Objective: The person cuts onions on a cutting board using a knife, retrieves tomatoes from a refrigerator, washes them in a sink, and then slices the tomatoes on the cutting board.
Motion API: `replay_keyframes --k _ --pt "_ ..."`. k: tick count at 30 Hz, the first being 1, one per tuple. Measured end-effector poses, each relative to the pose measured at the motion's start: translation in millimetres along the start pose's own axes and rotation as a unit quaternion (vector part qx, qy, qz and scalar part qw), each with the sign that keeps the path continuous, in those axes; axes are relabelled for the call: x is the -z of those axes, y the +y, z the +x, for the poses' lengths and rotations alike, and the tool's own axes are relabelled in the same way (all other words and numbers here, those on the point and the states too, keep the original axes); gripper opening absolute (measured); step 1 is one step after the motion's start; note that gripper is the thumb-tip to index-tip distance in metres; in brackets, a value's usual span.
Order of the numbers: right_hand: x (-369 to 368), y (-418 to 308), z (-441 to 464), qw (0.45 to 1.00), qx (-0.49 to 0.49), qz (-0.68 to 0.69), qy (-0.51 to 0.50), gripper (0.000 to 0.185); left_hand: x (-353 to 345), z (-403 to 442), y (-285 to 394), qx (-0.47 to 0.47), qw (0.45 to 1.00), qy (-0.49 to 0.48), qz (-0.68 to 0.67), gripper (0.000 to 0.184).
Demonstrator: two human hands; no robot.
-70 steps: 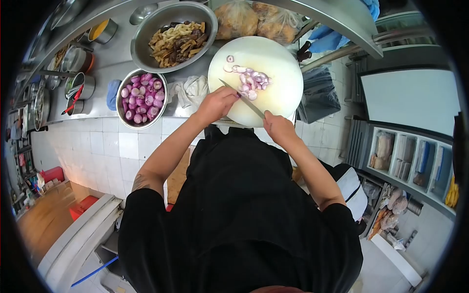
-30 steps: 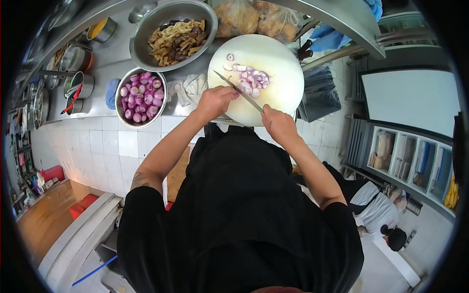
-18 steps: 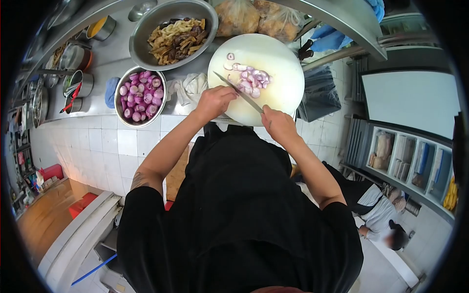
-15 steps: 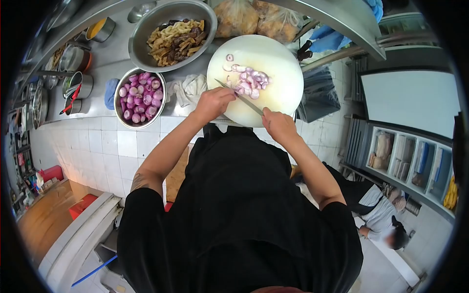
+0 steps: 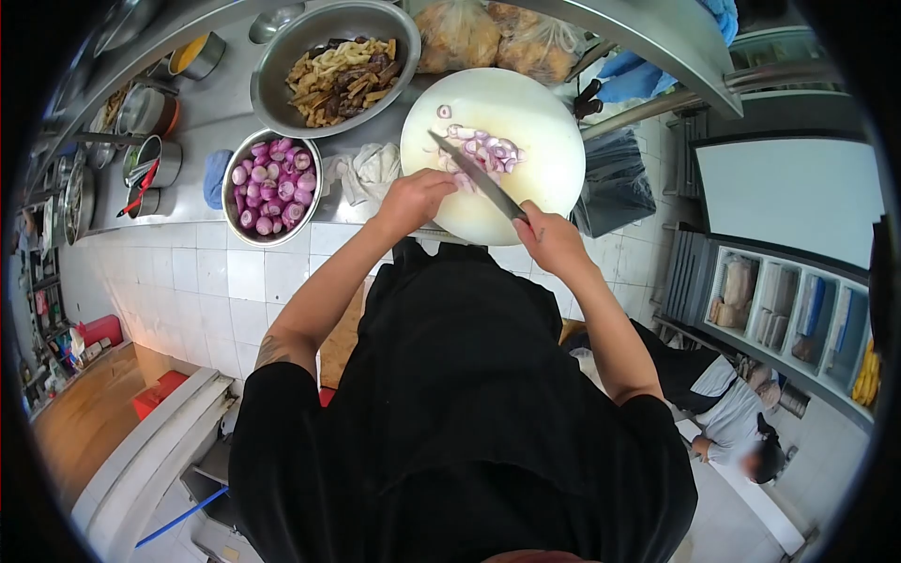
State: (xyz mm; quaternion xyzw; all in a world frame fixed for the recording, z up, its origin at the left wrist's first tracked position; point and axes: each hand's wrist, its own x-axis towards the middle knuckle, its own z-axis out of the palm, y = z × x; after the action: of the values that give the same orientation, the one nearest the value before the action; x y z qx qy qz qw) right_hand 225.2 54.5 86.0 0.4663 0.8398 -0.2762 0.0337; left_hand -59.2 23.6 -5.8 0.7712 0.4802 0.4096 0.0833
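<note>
On the round white cutting board lies a loose pile of sliced shallots, purple and white. My right hand is wrapped round the handle of a kitchen knife. Its blade points up and left across the board, over part of the slices. At the board's lower left edge, my left hand has its fingers closed on a pale purple piece of shallot, just left of the blade. My fingers partly hide that piece. A metal bowl of whole peeled shallots stands to the left.
A large metal basin with brown and pale strips sits behind the bowl. A white cloth lies beside the board. Plastic bags of brown food stand at the back. A metal shelf edge runs overhead. Another person is at the lower right.
My right hand has moved slightly right and raised the knife, whose blade now lies farther up over the slices. My left hand stays nearly in place at the board's edge.
</note>
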Motion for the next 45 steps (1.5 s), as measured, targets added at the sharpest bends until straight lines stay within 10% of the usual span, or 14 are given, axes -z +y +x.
replay_keyframes --k 14,22,26,35,39,42,45 --pt "17 21 -77 0.984 0.055 0.018 0.170 0.037 -25 31 46 0.096 0.976 -0.117 0.159 0.049" --pt "4 67 -108 0.959 -0.136 0.211 0.128 0.037 -36 57 -31 0.174 0.981 -0.024 0.087 0.085" --pt "-44 76 -73 0.913 -0.161 0.318 0.200 0.040 -48 69 -11 0.098 0.987 -0.130 0.009 0.095" --pt "-46 56 -80 0.855 -0.189 0.452 0.172 0.040 -84 63 20 -0.049 0.990 -0.108 0.081 0.020" --pt "-48 68 -88 0.834 -0.191 0.482 0.188 0.039 -86 67 1 -0.049 0.991 -0.113 0.061 0.018" --pt "-42 70 -91 0.823 -0.208 0.493 0.194 0.039 -75 90 3 0.031 0.995 0.000 -0.097 0.016" --pt "-36 70 -94 0.819 -0.207 0.497 0.197 0.037 -86 102 13 0.353 0.844 0.136 -0.381 0.012"
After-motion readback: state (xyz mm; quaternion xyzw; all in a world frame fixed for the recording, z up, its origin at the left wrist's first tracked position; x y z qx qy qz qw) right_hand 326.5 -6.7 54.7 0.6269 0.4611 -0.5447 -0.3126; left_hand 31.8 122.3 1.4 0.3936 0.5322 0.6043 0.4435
